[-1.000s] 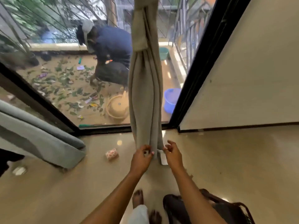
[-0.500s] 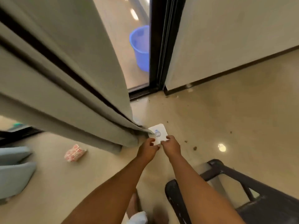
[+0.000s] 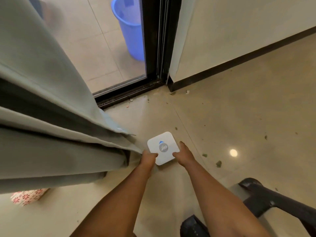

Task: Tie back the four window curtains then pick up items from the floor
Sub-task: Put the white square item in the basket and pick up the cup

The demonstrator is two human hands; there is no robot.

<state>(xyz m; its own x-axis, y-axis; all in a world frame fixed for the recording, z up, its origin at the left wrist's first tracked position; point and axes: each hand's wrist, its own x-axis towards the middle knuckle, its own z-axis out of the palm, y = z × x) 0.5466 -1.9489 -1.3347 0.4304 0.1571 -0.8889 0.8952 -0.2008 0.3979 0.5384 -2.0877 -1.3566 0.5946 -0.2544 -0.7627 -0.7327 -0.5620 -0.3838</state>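
Down on the floor [image 3: 222, 117], just right of the curtain [image 3: 51, 134] hem, the white box [image 3: 162, 147] lies flat between my hands: left hand [image 3: 147, 159] pinches its near corner, right hand [image 3: 184, 156] clasps its right edge.

Blue bucket [image 3: 131, 35] beyond the glass [image 3: 102, 57], black chair [image 3: 277, 200] nearby.

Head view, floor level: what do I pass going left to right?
Red-flowered packet → left hand → white Jio box → right hand → green leaf scrap → light reflection. Both hands hold the box.
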